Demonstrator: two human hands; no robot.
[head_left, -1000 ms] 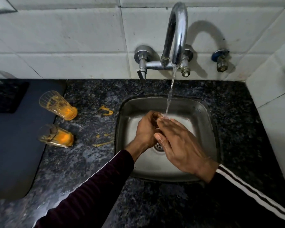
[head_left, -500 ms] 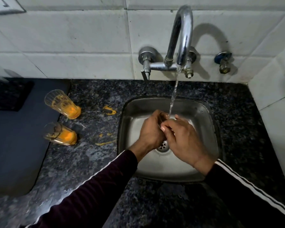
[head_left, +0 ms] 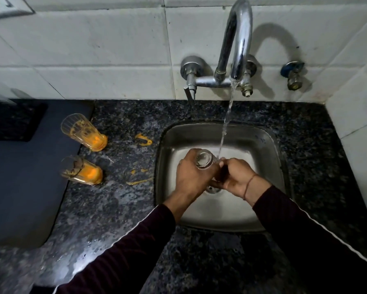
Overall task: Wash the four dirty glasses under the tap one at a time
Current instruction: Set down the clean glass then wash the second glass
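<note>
Here both hands [head_left: 191, 177] grip one glass [head_left: 203, 161].

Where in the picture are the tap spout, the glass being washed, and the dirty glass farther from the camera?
tap spout [head_left: 240, 39], head view, on the chrome curved neck.
glass being washed [head_left: 203, 160], head view, on its clear base between the hands.
farther dirty glass [head_left: 84, 132], head view, on its orange-smeared side wall.
</note>
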